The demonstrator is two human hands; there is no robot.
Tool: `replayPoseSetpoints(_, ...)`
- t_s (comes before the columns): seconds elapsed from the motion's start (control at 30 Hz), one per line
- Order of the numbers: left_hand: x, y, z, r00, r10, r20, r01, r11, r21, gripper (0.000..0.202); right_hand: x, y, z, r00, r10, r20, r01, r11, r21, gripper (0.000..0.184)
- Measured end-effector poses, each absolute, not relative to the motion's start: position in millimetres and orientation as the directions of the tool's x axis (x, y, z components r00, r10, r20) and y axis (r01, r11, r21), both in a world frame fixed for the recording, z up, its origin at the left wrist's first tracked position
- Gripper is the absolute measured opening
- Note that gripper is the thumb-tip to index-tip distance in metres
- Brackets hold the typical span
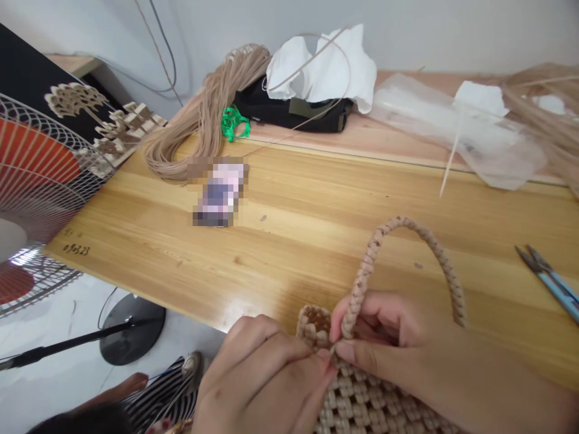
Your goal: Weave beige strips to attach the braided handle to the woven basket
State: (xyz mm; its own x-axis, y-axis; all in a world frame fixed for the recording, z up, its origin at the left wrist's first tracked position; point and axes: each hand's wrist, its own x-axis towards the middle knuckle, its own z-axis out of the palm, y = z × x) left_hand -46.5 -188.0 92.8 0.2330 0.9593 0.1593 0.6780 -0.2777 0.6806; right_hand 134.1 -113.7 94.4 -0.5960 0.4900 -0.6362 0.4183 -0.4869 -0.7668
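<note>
A tan woven bag [357, 395] with an open-checked weave and an arched braided handle [366, 259] is at the table's near edge, its lower part out of view. My right hand [398, 337] is closed around the foot of the handle, with the thumb pressed at the bag's rim. Beside that thumb, my left hand [266, 377] is closed in a pinch on a short bit of tan cord [333, 348] at the handle's base. Its fingertips nearly touch the right thumb, and most of the cord is hidden.
Blue-handled scissors [549, 277] lie at the right. A phone [221, 193], a bundle of tan cord [203, 120], a black pouch [294, 114] and a plastic bag [452, 120] lie farther back. A fan [36, 199] stands at the left, near a person's striped trouser leg [158, 392].
</note>
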Motion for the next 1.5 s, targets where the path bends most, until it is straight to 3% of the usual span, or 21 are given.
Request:
replayPoseSetpoints(0.1, -48.6, -188.3, 92.9, 0.254, 0.951, 0.178, 0.649, -0.304, 0.698, 0.019, 136.3, -113.9, 92.3, -0.599, 0.484, -0.638, 0.432, -0.476, -0.766, 0.005)
replayPoseSetpoints(0.23, -58.7, -182.6, 96.9, 0.236, 0.961, 0.142, 0.521, -0.249, 0.817, 0.024, 138.5, -114.0, 93.3, -0.571, 0.492, -0.657, 0.481, -0.448, -0.754, 0.008)
replayPoseSetpoints(0.33, -65.1, -169.1, 97.2, 0.218, 0.971, 0.097, 0.408, -0.181, 0.895, 0.015, 138.2, -113.6, 97.2, -0.561, 0.488, -0.669, 0.512, -0.430, -0.743, 0.009)
replayPoseSetpoints(0.47, -67.1, -143.8, 88.7, 0.450, 0.888, -0.091, 0.254, -0.030, 0.967, 0.012, 136.2, -113.0, 99.5, -0.565, 0.489, -0.664, 0.525, -0.409, -0.747, 0.010)
replayPoseSetpoints(0.7, -67.8, -110.5, 83.2, 0.654, 0.707, -0.268, 0.255, 0.127, 0.958, 0.007, 136.2, -113.6, 92.9, -0.559, 0.482, -0.675, 0.507, -0.445, -0.738, 0.018)
replayPoseSetpoints(0.97, -62.9, -99.4, 80.9, 0.674, 0.643, -0.363, 0.259, 0.254, 0.932, 0.016, 136.3, -103.3, 98.5, -0.628, 0.439, -0.642, 0.430, -0.492, -0.757, 0.013)
replayPoseSetpoints(1.2, -59.7, -107.1, 84.3, 0.603, 0.729, -0.323, 0.414, 0.060, 0.908, 0.011, 138.0, -103.8, 89.0, -0.574, 0.453, -0.682, 0.466, -0.505, -0.727, 0.018)
replayPoseSetpoints(1.5, -62.1, -114.1, 94.9, 0.668, 0.722, -0.178, 0.505, -0.265, 0.822, 0.010, 138.4, -106.8, 83.3, -0.532, 0.465, -0.708, 0.436, -0.566, -0.700, 0.020)
